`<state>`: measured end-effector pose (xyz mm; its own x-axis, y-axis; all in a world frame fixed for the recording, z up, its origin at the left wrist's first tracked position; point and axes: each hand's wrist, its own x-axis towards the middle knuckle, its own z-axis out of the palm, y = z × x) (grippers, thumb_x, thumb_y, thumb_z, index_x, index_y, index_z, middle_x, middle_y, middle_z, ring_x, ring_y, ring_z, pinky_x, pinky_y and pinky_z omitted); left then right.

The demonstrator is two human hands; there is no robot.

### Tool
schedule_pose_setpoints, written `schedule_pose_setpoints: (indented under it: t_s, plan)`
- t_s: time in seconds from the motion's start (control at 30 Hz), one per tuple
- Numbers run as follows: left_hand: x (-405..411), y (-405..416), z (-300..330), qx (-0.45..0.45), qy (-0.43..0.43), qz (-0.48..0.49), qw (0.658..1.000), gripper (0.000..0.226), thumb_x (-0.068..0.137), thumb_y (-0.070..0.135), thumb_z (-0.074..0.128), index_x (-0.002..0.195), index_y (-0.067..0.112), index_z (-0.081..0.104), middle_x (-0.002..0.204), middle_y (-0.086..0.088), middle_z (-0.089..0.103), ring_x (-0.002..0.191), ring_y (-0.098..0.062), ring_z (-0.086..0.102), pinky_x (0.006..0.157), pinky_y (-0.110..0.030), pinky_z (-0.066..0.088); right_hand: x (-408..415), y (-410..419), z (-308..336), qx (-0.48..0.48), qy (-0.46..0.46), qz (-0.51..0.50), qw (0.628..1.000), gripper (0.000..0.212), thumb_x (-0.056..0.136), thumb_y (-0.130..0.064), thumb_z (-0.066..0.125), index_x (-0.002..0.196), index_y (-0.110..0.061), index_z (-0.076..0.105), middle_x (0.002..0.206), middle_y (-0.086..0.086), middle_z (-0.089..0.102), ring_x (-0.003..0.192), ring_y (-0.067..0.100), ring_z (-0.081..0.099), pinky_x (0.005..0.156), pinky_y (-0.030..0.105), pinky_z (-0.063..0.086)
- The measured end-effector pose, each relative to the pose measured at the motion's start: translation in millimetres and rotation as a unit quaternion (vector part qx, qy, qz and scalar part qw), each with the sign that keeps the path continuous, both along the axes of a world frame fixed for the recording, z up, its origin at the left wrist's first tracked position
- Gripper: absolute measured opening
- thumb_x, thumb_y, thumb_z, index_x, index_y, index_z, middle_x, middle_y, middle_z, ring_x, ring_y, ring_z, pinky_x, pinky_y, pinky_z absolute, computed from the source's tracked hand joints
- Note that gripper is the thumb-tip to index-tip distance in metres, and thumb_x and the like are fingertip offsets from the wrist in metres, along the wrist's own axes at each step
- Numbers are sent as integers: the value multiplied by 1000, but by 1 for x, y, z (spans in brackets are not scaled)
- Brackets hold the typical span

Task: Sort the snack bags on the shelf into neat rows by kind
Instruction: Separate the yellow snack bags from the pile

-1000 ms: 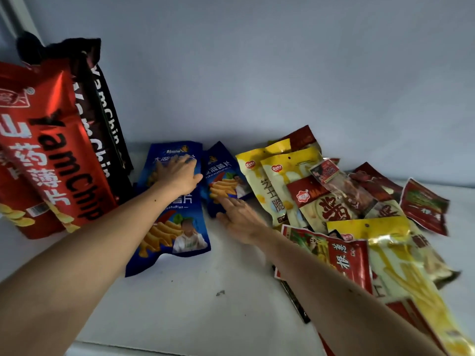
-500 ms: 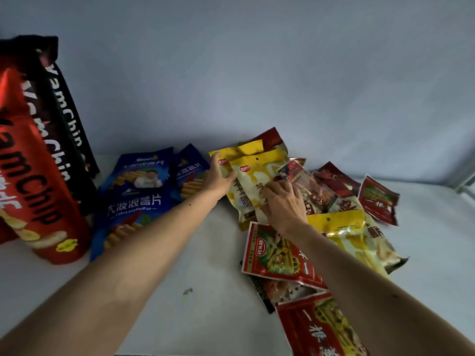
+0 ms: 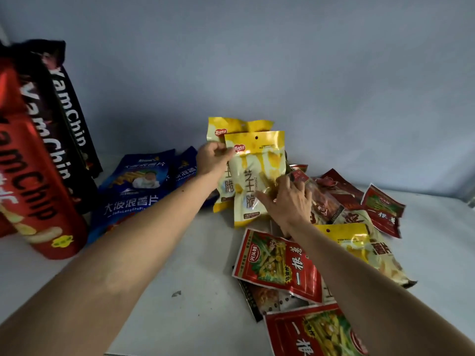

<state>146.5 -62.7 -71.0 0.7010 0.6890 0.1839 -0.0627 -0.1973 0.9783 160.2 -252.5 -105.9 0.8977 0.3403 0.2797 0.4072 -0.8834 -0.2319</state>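
Observation:
Two yellow snack bags stand upright near the back wall, one behind the other. My left hand grips their upper left edge with thumb and fingers. My right hand holds the front yellow bag at its lower right side. Blue chip bags lie flat to the left. Red yam chip bags and black ones stand at the far left. A loose pile of red bags and another yellow bag lies to the right on the white shelf.
The grey back wall stands close behind the bags. More dark red packets lie at the right rear. A small dark speck sits on the shelf between my arms. The shelf's front edge runs along the bottom left.
Both hands left the blue bags and went right to the yellow ones. The two yellow bags rose from lying in the pile to standing upright. The view shifted right.

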Motion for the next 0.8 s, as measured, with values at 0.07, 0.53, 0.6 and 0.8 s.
schedule_pose_setpoints:
  t_s: [0.07, 0.53, 0.6, 0.8]
  plan:
    - [-12, 11, 22, 40, -43, -22, 998, 19, 84, 15, 73, 95, 2, 66, 82, 1, 63, 73, -8, 58, 65, -13, 47, 6, 5, 5, 55, 60, -31, 996, 99, 67, -80, 58, 138, -16, 34, 141, 10, 44, 132, 32, 34, 106, 46, 27]
    - [-47, 135, 61, 76, 10, 60, 995, 27, 84, 29, 73, 104, 13, 62, 101, -1, 64, 90, -14, 61, 73, -26, 48, 1, 74, 12, 465, 350, 94, 808, 33, 73, -28, 84, 99, -23, 64, 106, 2, 71, 94, 17, 68, 84, 37, 56]
    - [-57, 158, 56, 117, 92, 83, 985, 49, 68, 26, 87, 107, 15, 59, 107, -2, 61, 95, -17, 60, 74, -28, 49, 0, 84, 3, 452, 363, 59, 813, 26, 75, -28, 83, 94, -21, 66, 105, 4, 71, 90, 18, 67, 83, 37, 55]
    - [-72, 191, 38, 247, 312, 50, 916, 91, 52, 23, 95, 128, 6, 50, 135, -12, 46, 125, -27, 48, 102, -33, 42, -9, 113, -15, 380, 406, 8, 831, 75, 67, -28, 89, 127, -11, 47, 119, 2, 59, 108, 22, 58, 92, 36, 50]
